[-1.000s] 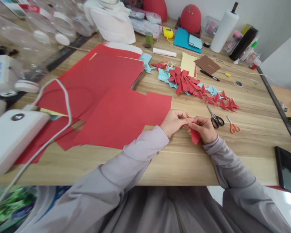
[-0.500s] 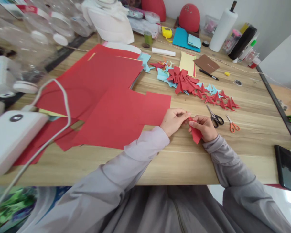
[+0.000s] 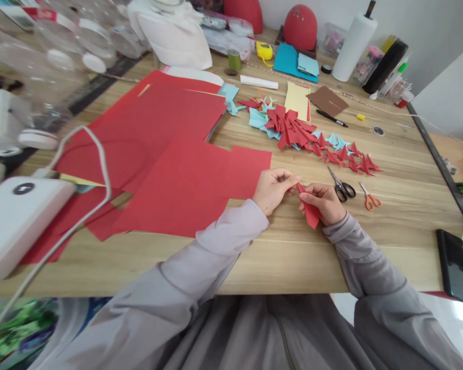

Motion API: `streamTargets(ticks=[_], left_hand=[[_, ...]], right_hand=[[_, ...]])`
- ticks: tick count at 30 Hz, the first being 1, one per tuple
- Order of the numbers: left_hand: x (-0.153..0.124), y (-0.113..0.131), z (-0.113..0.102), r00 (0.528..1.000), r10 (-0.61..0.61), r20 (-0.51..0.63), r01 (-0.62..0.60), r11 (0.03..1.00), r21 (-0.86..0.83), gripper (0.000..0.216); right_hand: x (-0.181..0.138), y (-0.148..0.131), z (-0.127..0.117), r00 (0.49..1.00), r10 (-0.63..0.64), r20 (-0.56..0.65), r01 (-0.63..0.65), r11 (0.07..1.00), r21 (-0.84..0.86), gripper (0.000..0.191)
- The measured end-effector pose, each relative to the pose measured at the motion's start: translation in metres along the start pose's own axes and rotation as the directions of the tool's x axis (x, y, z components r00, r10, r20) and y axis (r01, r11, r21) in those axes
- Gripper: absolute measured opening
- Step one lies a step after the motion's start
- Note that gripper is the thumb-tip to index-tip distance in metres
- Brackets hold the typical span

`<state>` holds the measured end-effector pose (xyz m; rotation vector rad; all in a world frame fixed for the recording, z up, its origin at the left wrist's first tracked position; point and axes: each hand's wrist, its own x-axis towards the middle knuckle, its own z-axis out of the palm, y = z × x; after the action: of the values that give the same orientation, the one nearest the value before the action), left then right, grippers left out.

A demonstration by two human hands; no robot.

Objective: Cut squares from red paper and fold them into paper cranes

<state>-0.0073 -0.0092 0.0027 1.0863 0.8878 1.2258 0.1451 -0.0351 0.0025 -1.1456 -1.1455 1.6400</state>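
Note:
A small folded piece of red paper [image 3: 310, 213] is held between both hands just above the wooden table [image 3: 293, 257]. My left hand [image 3: 272, 188] pinches its upper tip with curled fingers. My right hand [image 3: 324, 201] grips its side, fingers closed over it. Its pointed lower end sticks out below my right hand. Black-handled scissors [image 3: 342, 187] and small orange scissors [image 3: 368, 198] lie just right of my right hand. Large red paper sheets [image 3: 185, 174] lie directly left of my left hand.
A row of folded red and blue paper pieces [image 3: 308, 136] lies beyond the hands. A black phone [image 3: 456, 267] lies at the right front edge. A white device with a cable [image 3: 19, 221] sits at left. A paper towel roll [image 3: 353, 43], yellow paper [image 3: 299, 100] and brown card [image 3: 327, 101] stand farther back.
Both hands stay together on the folded red paper. The left fingertips have shifted slightly along its upper tip, and the paper now hangs a little lower from my right hand.

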Motion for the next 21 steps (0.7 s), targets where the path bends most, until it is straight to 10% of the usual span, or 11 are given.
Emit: streamTargets(ticks=[21], left_hand=[[0.0005, 0.004, -0.0025, 0.996, -0.015, 0.09, 0.022, 0.997, -0.077, 0.016]], right_hand=[[-0.0002, -0.0032, -0.0021, 0.996, 0.082, -0.041, -0.078, 0.993, 0.091, 0.029]])
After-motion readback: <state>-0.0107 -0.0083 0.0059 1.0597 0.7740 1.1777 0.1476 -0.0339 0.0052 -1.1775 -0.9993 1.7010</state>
